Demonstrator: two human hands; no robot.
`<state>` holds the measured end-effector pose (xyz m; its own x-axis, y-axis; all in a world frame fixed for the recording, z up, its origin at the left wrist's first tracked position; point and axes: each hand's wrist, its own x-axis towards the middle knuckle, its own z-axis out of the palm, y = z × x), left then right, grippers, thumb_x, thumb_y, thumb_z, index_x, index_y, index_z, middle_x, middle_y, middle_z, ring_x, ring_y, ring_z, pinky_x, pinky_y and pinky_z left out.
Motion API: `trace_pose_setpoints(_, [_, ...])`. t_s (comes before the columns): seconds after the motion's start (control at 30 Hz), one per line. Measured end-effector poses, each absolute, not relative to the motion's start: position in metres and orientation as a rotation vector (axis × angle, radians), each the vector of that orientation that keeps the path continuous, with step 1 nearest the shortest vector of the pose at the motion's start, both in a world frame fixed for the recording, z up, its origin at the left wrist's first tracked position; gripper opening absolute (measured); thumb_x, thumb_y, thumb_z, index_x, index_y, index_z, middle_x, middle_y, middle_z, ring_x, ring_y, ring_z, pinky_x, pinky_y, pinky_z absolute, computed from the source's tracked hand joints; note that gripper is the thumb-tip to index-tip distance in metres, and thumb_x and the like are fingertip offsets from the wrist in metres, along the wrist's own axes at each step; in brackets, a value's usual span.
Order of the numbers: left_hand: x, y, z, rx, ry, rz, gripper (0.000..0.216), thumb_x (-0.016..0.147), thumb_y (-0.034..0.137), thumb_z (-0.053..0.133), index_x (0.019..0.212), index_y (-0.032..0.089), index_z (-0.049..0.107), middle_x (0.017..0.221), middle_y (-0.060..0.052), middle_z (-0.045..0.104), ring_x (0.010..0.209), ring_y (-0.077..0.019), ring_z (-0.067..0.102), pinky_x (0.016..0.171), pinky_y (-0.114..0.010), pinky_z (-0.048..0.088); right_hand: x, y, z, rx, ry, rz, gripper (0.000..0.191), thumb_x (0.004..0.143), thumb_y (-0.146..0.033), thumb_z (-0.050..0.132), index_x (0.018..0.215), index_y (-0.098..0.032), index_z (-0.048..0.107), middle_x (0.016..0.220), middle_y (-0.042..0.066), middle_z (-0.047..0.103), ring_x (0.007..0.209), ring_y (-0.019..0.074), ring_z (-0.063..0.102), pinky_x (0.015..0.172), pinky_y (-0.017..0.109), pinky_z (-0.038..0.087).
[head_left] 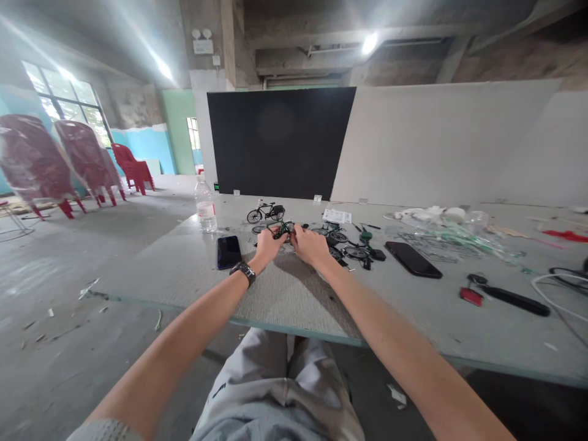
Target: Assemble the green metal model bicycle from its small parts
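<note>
Both my hands meet over a grey board table (193,275). My left hand (267,246) and my right hand (309,245) pinch a small dark green model bicycle frame (282,229) between their fingers, and my fingers hide part of it. Behind them stands a finished black miniature bicycle (265,212). Loose small wheels (337,236) and dark model parts (362,251) lie to the right of my right hand. A dark smartphone (228,252) lies near my left hand.
A second phone (412,259), a clear plastic water bottle (205,205), a printed leaflet (337,215), plastic sprues (436,245), a black-handled tool (514,300) and a white cable (560,294) share the table. Red stacked chairs (133,166) stand on the concrete floor at left.
</note>
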<state>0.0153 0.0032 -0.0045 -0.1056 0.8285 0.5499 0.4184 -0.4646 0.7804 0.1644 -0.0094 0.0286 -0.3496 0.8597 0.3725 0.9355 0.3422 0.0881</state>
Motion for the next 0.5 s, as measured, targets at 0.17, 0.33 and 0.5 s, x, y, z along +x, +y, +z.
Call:
trace_pose_setpoints(0.17, [0.0161,0.0015,-0.0039,1.816,1.35,1.597,0.015,0.081,0.016,0.069,0.094,0.015,0.076,0.096,-0.006,0.079,0.091,-0.0223,0.072,0.084,-0.03,0.054,0.1643,-0.0075,0.027,-1.613,-2.339,-0.412,0.036,0.105,-0.037,0.026,0.118,-0.018,0.054,0.106,0.014,0.073,0.098,0.0295,0.07,0.078,0.034,0.046])
trace_pose_setpoints(0.33, [0.0169,0.0012,-0.0031,1.799,1.342,1.6,0.016,0.08,0.015,0.07,0.095,0.016,0.076,0.097,-0.007,0.079,0.094,-0.0237,0.073,0.087,-0.033,0.055,0.1648,-0.005,0.0256,-1.616,-2.333,-0.363,0.036,0.105,-0.038,0.026,0.12,-0.017,0.052,0.105,0.014,0.073,0.098,0.0303,0.07,0.077,0.034,0.046])
trace_pose_setpoints(0.5, [0.0175,0.0014,-0.0028,1.775,1.347,1.604,0.017,0.08,0.013,0.07,0.096,0.014,0.076,0.099,-0.009,0.078,0.096,-0.025,0.073,0.09,-0.035,0.055,0.1654,-0.002,0.0236,-1.609,-2.299,-0.328,0.035,0.105,-0.04,0.027,0.117,-0.018,0.052,0.103,0.014,0.073,0.096,0.0297,0.07,0.076,0.033,0.045])
